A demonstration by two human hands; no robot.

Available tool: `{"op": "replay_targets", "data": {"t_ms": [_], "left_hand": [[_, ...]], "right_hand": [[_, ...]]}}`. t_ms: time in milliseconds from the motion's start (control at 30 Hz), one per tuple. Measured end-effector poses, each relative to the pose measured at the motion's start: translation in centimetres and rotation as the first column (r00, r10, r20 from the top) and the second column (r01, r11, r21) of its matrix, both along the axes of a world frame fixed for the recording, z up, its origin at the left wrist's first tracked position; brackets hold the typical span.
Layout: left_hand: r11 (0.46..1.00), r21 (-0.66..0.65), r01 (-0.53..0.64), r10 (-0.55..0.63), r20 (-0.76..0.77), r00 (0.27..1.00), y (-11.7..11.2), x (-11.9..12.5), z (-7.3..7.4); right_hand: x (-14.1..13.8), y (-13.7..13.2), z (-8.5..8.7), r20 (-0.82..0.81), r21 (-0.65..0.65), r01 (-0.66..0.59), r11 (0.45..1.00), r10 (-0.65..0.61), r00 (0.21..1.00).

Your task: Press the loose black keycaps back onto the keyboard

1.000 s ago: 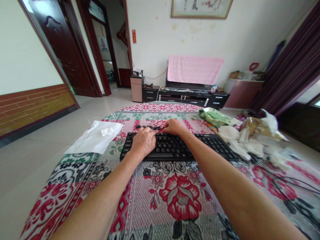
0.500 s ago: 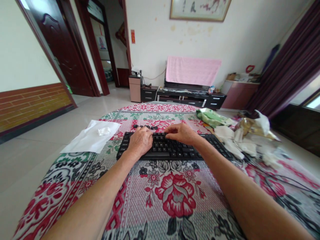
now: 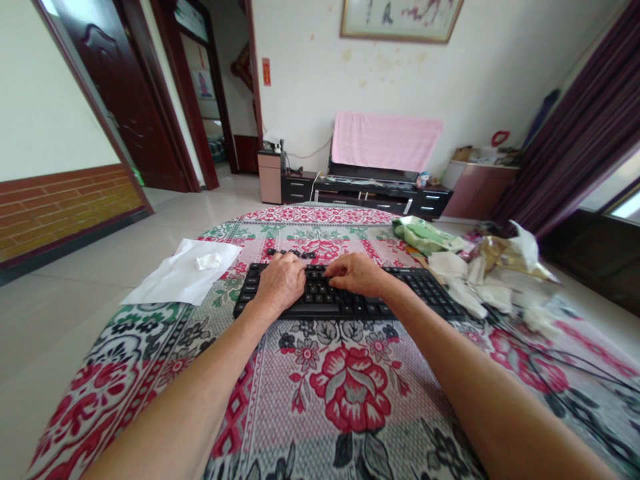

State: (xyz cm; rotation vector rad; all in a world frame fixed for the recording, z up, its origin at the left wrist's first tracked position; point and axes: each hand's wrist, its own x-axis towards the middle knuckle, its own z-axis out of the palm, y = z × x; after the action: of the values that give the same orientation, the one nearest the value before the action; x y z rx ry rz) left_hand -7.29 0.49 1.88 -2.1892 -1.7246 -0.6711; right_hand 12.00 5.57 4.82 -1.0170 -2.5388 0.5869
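Note:
A black keyboard (image 3: 320,309) lies across the patterned cloth in front of me. My left hand (image 3: 283,280) rests on its left part, fingers together and bent over the far rows, holding it. Over the middle keys, my right hand (image 3: 356,275) is curled with thumb and fingertips brought close together at the upper rows. Whatever is between those fingertips is too small to make out. Just beyond the keyboard's far edge, several loose black keycaps (image 3: 305,255) lie in a row, partly hidden by my left fingers.
A white sheet (image 3: 175,280) with a crumpled tissue (image 3: 208,261) lies to the left. On the right are a green packet (image 3: 425,233), white cloths or papers (image 3: 453,267), a gold wrapper (image 3: 495,255) and black cables (image 3: 545,350). The patterned tablecloth (image 3: 350,393) covers the table.
My right hand has shifted slightly left and down toward me, its fingertips now lower over the keys. My left hand and the keyboard stay in place.

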Motion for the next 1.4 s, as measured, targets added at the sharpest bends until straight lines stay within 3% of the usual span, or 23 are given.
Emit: {"op": "replay_targets", "data": {"t_ms": [533, 1000, 1400], "left_hand": [[1.0, 0.023, 0.002, -0.002, 0.004, 1.0, 0.1, 0.0, -0.1], [1.0, 0.007, 0.001, -0.001, -0.012, 1.0, 0.0, -0.1, -0.1], [1.0, -0.001, 0.001, -0.001, 0.002, 1.0, 0.0, 0.0, 0.0]], "right_hand": [[-0.2, -0.2, 0.5, 0.089, 0.072, 0.035, 0.997, -0.041, 0.995], [-0.1, -0.5, 1.0, 0.109, 0.101, -0.037, 0.994, 0.026, 0.994], [-0.3, -0.5, 0.3, 0.043, 0.113, 0.066, 0.991, -0.071, 0.997]]}}
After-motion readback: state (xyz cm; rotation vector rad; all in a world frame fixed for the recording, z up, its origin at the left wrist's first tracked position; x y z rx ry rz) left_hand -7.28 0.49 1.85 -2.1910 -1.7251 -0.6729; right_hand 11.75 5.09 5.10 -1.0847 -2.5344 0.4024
